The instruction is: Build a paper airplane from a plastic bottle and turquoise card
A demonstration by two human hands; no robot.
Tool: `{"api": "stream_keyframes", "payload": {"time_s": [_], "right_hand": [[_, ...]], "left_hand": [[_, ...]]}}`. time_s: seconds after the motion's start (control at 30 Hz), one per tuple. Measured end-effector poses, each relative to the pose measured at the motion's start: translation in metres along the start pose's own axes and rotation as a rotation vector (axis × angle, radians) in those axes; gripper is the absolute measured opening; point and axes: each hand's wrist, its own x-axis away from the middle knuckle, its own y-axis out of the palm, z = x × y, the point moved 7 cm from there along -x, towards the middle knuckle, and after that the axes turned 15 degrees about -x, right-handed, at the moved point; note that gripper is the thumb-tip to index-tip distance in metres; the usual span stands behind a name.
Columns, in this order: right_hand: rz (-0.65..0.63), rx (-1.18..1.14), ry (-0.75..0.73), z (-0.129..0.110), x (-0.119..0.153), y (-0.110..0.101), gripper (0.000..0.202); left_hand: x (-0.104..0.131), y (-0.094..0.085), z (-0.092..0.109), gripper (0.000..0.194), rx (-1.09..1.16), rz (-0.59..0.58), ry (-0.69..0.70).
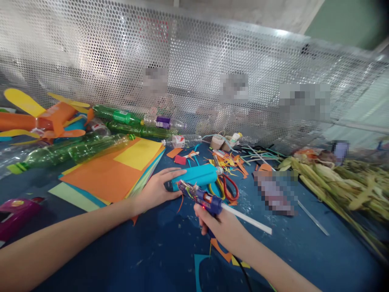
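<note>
My right hand is wrapped round the grip of a blue hot glue gun. A white glue stick juts from its back, and a small red light glows on its body. Coloured shreds cling round the nozzle, which lies against or just in front of the bottle; I cannot tell if they touch. My left hand grips the base end of a plastic bottle wrapped in bright blue paper, lying on its side with its neck to the right. Red-handled scissors lie just behind the glue gun.
Coloured paper sheets are stacked left of the bottle. Beyond them lie several green bottles and an orange bottle with yellow blades. Paper scraps litter the middle. Dried corn husks lie right; a perforated metal screen stands behind.
</note>
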Motion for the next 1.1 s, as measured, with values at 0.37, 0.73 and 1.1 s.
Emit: {"api": "stream_keyframes", "payload": {"time_s": [0.37,0.73,1.1], "right_hand": [[0.131,0.151,-0.016,-0.010,-0.001,-0.027,0.046],[0.021,0.082,0.012,-0.001,0.001,-0.001,0.046],[0.096,0.151,0.004,-0.002,0.001,-0.017,0.045]], "left_hand": [[0.000,-0.001,0.001,0.052,-0.013,0.047,0.008],[-0.001,0.000,0.003,0.052,-0.031,0.007,0.030],[0.000,0.000,0.002,0.052,-0.032,0.035,0.023]]}}
